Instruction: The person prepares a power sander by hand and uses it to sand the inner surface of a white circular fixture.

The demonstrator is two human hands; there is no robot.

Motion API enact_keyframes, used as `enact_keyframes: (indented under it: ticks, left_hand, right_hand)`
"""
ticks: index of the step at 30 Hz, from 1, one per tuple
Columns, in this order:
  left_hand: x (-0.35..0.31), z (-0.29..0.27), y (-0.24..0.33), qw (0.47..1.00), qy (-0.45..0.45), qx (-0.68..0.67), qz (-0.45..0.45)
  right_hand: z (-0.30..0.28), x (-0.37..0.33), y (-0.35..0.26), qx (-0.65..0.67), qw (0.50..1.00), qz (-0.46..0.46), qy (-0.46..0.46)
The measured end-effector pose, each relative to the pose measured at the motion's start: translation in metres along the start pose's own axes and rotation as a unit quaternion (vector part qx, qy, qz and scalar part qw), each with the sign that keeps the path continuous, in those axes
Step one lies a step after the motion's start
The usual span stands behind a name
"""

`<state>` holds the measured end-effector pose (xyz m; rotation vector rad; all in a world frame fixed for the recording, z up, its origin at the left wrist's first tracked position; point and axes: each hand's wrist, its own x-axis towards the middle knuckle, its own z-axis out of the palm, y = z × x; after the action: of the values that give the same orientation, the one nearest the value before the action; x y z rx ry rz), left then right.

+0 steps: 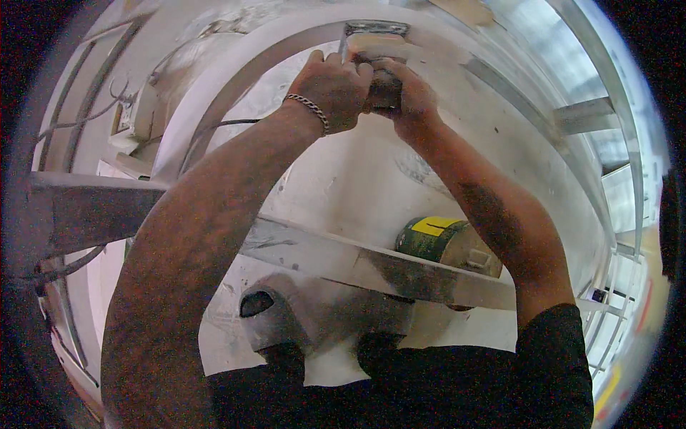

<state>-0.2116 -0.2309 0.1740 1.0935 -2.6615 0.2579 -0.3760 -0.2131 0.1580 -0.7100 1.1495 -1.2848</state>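
Observation:
Both my hands are raised at the top of the view, close together against a pale curved frame [250, 53]. My right hand [414, 96] is closed round a dark grey, block-shaped thing [386, 91]. A pale beige block [375, 46] sits just beyond the fingers, beside a grey-edged rectangular piece [377, 28] on the frame. My left hand [336, 89], with a chain bracelet [309, 109] at its wrist, has its fingers bent against the same spot. What it pinches is hidden by its own back.
Below my arms a white bar [429, 279] crosses the view. Behind it a round container [457, 247] with a green and yellow label lies on its side. A grey beam [93, 214] stands at left, cables [78, 264] near it. Pale framework [586, 114] curves along the right.

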Motion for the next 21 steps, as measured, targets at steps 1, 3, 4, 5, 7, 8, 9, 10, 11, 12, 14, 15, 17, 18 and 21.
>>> enact_keyframes:
  ticks: [1,3,4,5,7,8,9,10,11,12,14,15,17,18,21]
  left_hand:
    - [0.0,-0.001,-0.001,1.0,0.0,0.0,0.002]
    - [-0.001,-0.001,-0.004,1.0,-0.007,0.002,0.003]
    - [0.0,0.0,-0.005,1.0,-0.008,0.004,0.002]
    - [0.003,0.001,-0.004,1.0,0.008,0.008,0.01]
    - [0.011,0.002,0.002,0.999,0.026,0.011,0.019]
    - [0.014,0.003,0.004,0.999,0.025,0.016,0.022]
    - [0.014,0.004,0.004,0.999,0.023,0.023,0.026]
    - [0.013,0.004,0.003,0.999,0.022,0.024,0.025]
    - [0.011,0.005,0.001,0.999,0.031,0.023,0.022]
    - [0.012,0.004,0.002,0.999,0.043,0.017,0.024]
    - [0.013,0.004,0.006,0.999,0.038,0.019,0.023]
    - [0.012,0.004,0.003,0.999,0.027,0.029,0.014]
    - [0.014,0.006,0.007,0.999,0.025,0.014,0.018]
    - [0.016,0.007,0.01,0.999,0.024,-0.003,0.024]
    - [0.026,0.007,0.017,0.998,0.035,0.014,0.043]
  right_hand:
    - [0.002,0.001,0.001,-0.003,1.0,-0.006,0.012]
    - [0.004,0.0,0.002,-0.004,1.0,-0.012,0.022]
    - [0.002,-0.001,0.001,-0.004,1.0,-0.025,0.017]
    - [0.002,-0.002,0.0,-0.003,0.999,-0.037,0.013]
    - [-0.005,0.001,0.0,0.02,0.999,-0.025,0.036]
    - [-0.007,0.003,0.0,0.044,0.997,-0.013,0.06]
    - [-0.005,0.001,-0.001,0.045,0.997,-0.013,0.059]
    - [-0.003,-0.001,-0.002,0.041,0.998,-0.003,0.056]
    - [0.0,-0.002,-0.004,0.037,0.998,0.006,0.053]
    - [-0.005,0.0,-0.003,0.036,0.998,0.003,0.058]
    - [-0.014,0.004,-0.001,0.019,1.0,-0.016,0.016]
    - [-0.01,0.003,-0.003,0.02,1.0,-0.016,0.012]
    - [-0.005,-0.001,-0.007,0.017,0.999,-0.006,0.033]
    - [-0.007,-0.002,-0.008,0.015,0.999,-0.007,0.029]
    - [-0.021,-0.003,-0.012,0.041,0.999,-0.018,0.019]
